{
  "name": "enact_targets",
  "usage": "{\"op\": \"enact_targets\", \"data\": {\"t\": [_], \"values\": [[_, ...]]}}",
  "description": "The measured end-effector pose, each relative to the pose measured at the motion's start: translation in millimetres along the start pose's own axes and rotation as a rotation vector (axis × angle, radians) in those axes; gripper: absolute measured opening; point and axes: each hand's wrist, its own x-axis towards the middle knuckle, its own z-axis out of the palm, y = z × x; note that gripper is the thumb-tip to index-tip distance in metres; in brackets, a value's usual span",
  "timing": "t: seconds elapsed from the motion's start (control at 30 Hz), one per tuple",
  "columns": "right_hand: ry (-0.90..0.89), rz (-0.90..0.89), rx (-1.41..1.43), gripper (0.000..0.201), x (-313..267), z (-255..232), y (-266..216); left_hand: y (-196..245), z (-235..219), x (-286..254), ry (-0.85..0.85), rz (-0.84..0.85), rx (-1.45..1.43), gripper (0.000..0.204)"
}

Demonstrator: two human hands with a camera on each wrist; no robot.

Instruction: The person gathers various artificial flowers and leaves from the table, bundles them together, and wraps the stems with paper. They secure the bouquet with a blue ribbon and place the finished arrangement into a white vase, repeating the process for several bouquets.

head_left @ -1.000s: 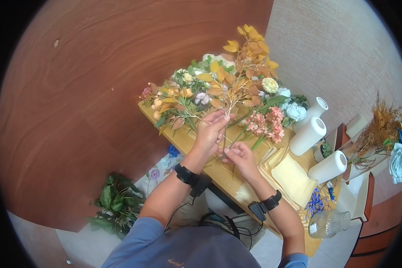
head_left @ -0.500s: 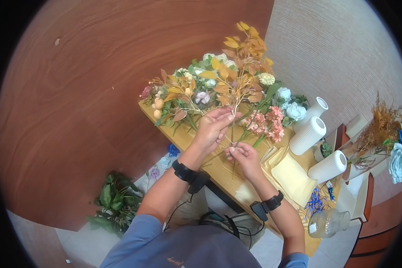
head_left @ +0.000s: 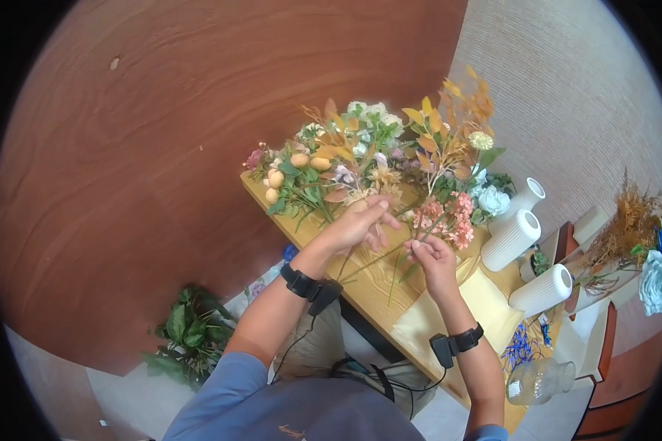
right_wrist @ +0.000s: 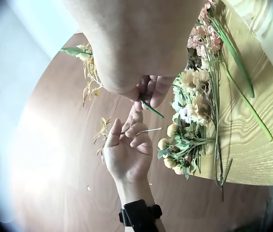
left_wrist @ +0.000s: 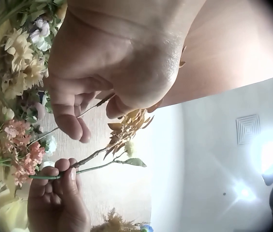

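My left hand (head_left: 354, 222) is over the table, a thin-stemmed branch with rust-coloured leaves (right_wrist: 102, 134) held between its thumb and fingers. To the right of it, my right hand (head_left: 435, 264) pinches two stems together. One is a brown branch with golden-orange leaves (head_left: 435, 141); the other is a green stem (left_wrist: 98, 167) carrying a small pale yellow flower (head_left: 481, 140). The hands are apart in the head view. Just beyond the right hand are coral-pink flowers (head_left: 460, 220), and past the left hand lie peach-coloured buds and blossoms (head_left: 299, 159).
A wooden table (head_left: 331, 246) carries many artificial flowers. White ribbed vases (head_left: 511, 240) stand along its right side, near pale yellow wrapping sheets (head_left: 485, 298), blue ribbon (head_left: 521, 345) and a glass vase (head_left: 541, 382). A leafy green plant (head_left: 187, 327) is on the floor at left.
My hands have drawn apart. The right one moved right with the golden-leaved branch and flower stem, the left keeps the rust-leaved branch. The head view has shifted slightly.
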Motion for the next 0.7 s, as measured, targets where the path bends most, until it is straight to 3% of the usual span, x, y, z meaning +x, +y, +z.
{"op": "enact_targets", "data": {"t": [0.1, 0.17, 0.33, 0.6, 0.7], "values": [[0.020, -0.003, -0.003, 0.021, -1, -2, 0, 1, 1, 1, -0.048, -0.064, 0.166, 0.053], [0.020, -0.002, -0.003, 0.021, 0, 1, 0, -6, -2, 11, -0.053, 0.040, 0.420, 0.055], [0.008, 0.007, 0.012, 0.024, 0, 6, 6, -15, 16, 21, -0.071, 0.100, 0.532, 0.060], [-0.040, 0.043, -0.051, 0.026, -3, 5, 14, -25, 37, 31, -0.040, 0.003, 0.311, 0.046], [-0.053, 0.062, -0.062, 0.027, -4, 5, 16, -38, 34, 36, -0.013, 0.095, 0.315, 0.042]]}}
